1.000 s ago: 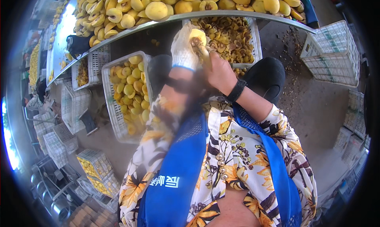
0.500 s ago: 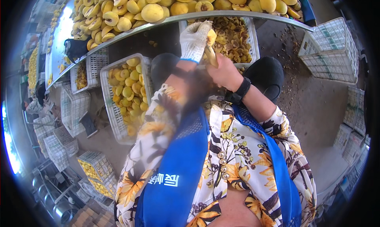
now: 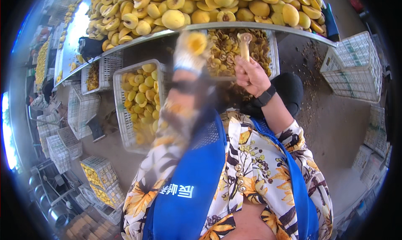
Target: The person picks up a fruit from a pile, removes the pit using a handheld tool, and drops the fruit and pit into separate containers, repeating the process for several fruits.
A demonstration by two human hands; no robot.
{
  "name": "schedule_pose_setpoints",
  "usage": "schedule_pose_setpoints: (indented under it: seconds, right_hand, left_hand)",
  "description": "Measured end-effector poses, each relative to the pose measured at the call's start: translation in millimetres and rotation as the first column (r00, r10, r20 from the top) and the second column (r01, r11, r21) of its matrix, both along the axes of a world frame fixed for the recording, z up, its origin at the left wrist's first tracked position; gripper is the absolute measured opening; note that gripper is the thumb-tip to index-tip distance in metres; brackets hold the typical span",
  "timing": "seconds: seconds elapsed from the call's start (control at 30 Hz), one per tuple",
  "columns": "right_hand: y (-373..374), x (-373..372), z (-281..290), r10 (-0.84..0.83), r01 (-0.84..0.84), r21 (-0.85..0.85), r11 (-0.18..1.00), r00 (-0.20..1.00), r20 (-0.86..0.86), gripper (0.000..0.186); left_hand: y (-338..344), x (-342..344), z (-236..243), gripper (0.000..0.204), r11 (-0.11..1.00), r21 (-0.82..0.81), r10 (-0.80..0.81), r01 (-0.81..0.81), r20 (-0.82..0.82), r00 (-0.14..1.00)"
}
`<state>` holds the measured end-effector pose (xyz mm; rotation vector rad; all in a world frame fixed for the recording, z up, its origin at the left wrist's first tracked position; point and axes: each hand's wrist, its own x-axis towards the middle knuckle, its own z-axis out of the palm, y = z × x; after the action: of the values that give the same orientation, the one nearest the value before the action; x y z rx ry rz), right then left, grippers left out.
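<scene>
Beside the fruit-heaped metal table (image 3: 243, 25), among white crates (image 3: 351, 68), left grip (image 3: 187, 52) clasps fruit (image 3: 197, 43), right grip (image 3: 253, 76) a tool (image 3: 245, 51).

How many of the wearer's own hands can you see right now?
2. The left hand, gloved and motion-blurred, holds a yellow fruit near the table edge; the right hand, bare, grips a pale tool to its right. Neither is hidden.

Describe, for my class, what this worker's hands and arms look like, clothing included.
The left hand wears a whitish glove with a blue hem, though blurred. The right hand is bare, with a black wristband. The sleeves are white with a yellow-orange and dark leafy print; the right one ends well short of the wrist.
</scene>
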<state>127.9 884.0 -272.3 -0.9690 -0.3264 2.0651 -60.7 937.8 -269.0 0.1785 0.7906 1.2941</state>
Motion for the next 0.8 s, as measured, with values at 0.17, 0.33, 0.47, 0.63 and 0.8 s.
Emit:
schedule_pose_setpoints:
  seconds: [0.17,0.33,0.47,0.63,0.8]
  right_hand:
    - [10,-16,-3,-0.084,-0.561,0.201,0.803,0.226,0.97,0.035]
    - [11,-24,-48,-0.289,-0.503,0.366,0.783,0.228,0.93,0.03]
    - [8,-38,-23,-0.228,-0.711,0.265,0.652,0.15,0.962,0.027]
    - [-2,-25,-25,-0.302,-0.507,0.395,0.766,0.259,0.918,0.028]
    - [4,-30,-23,-0.394,-0.472,0.488,0.734,0.29,0.872,0.026]
  left_hand:
    - [-92,-148,13,0.051,0.97,-0.222,-0.243,-0.098,-0.881,-0.407]
    - [-43,-101,48,0.06,0.988,0.15,0.121,0.029,-0.657,-0.744]
    - [36,-54,51,0.071,0.998,-0.066,-0.053,-0.022,-0.505,-0.861]
    - [55,-56,43,0.059,0.998,-0.058,-0.001,0.037,-0.547,-0.837]
    - [38,-66,47,0.048,0.959,0.242,0.284,-0.149,-0.846,0.452]
